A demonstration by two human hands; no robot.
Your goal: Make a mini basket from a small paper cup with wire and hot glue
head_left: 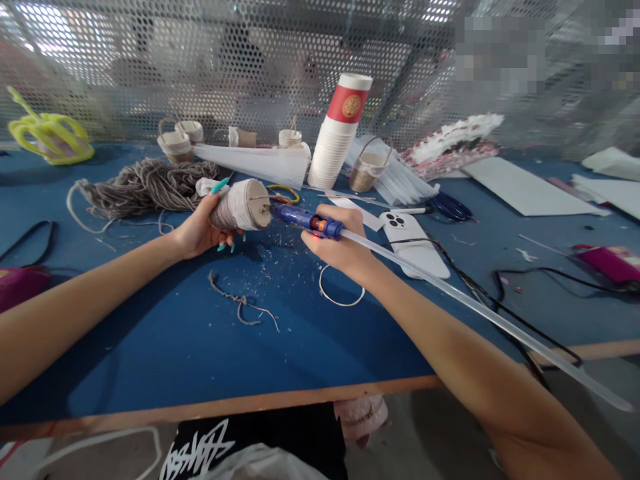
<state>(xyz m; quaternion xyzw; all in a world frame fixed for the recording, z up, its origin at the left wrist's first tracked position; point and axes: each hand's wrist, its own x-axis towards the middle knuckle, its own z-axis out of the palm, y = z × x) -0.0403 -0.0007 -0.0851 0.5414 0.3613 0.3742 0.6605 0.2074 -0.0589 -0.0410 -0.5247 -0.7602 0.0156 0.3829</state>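
My left hand [203, 230] is wrapped round a paper cup [240, 205] covered in twine and pale cloth, lying on its side with its flat end turned to the right. In my right hand [345, 243] is a blue glue gun [310, 220], its nozzle at the cup's end, touching or very near it. A long clear glue stick [470, 307] runs out of the gun's back toward the lower right. Grey twine [145, 187] lies heaped behind my left hand, and a short knotted piece of twine [240, 300] rests on the blue table [165, 353].
Stacked paper cups [333, 143] stand at the back, near small twine-wrapped baskets [367, 172]. To the right are a white phone [415, 243], black cables [480, 293] and a white board [535, 187]. A yellow-green basket [53, 137] sits far left.
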